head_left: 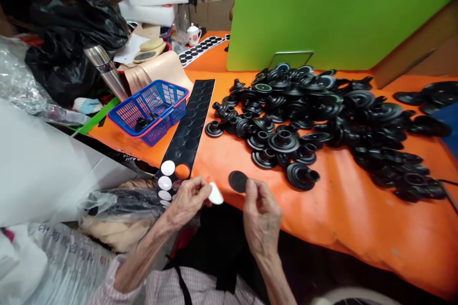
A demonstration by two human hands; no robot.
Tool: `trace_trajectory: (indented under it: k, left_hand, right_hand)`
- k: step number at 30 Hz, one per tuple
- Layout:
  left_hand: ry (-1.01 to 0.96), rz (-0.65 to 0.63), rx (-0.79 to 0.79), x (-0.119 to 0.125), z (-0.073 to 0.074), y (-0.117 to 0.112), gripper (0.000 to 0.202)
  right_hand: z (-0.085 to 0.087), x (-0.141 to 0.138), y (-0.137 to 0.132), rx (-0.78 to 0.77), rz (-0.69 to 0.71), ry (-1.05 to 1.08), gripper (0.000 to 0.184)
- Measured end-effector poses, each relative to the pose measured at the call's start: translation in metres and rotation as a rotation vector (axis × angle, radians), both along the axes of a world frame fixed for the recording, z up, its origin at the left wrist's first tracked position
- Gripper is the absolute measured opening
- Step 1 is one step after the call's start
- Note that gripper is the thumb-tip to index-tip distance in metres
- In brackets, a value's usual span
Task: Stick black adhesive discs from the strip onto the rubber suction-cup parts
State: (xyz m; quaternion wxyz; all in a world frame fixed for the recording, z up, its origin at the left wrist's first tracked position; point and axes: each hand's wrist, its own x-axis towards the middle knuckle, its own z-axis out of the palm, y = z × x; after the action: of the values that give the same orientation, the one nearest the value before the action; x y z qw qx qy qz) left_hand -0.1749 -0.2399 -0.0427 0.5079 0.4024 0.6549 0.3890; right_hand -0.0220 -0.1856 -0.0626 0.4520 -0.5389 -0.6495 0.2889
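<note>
My left hand [191, 198] pinches a white round backing disc [216, 194] by its edge, just off the table's front edge. Between the thumb and fingers of my right hand [263, 209] is a thin black disc [238, 181], held out to the left over the orange tabletop. The two discs are apart. Left of them lies a black strip of round stickers [188, 128], its near end hanging over the edge. White circles and an orange gap show there among the black rounds. Beyond my right hand a pile of black flanged parts [282, 140] spreads over the orange table [336, 214].
A blue basket [150, 109] with a few black parts stands left of the strip. Behind it are a steel flask [103, 69] and a white mug [193, 35]. A green board [322, 14] rises behind the pile. Plastic-wrapped bundles [60, 267] sit at lower left.
</note>
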Motion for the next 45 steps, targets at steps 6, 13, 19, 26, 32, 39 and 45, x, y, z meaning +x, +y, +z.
trace_trajectory:
  k: [6,13,19,26,32,39,45]
  left_hand:
    - [0.403,0.073,-0.006,0.012,0.006,-0.008,0.041]
    - [-0.398,0.06,0.012,0.045,0.018,0.03,0.032]
    - [0.276,-0.026,0.16,0.084,0.018,0.06,0.03]
    - [0.858,-0.381,0.387,0.158,0.004,0.125,0.035]
    - [0.354,-0.149,0.447,0.133,-0.002,0.109,0.018]
    - [-0.758,0.209,-0.1,0.067,0.006,0.07,0.03]
    - [-0.722,0.071,0.014,0.057,0.002,0.051,0.02]
  right_hand:
    - [0.0,0.014,-0.006,0.319,0.043,-0.103,0.014]
    - [-0.001,0.014,-0.022,0.105,0.16,0.125,0.019]
    - [0.005,0.065,-0.011,-0.246,-0.207,0.44,0.027]
    - [0.007,0.121,-0.012,-0.297,-0.227,0.458,0.029]
    - [0.007,0.127,-0.019,-0.398,-0.149,0.364,0.033]
    - [0.011,0.092,-0.015,-0.352,0.011,0.424,0.034]
    - [0.019,0.074,-0.005,-0.525,0.052,0.539,0.029]
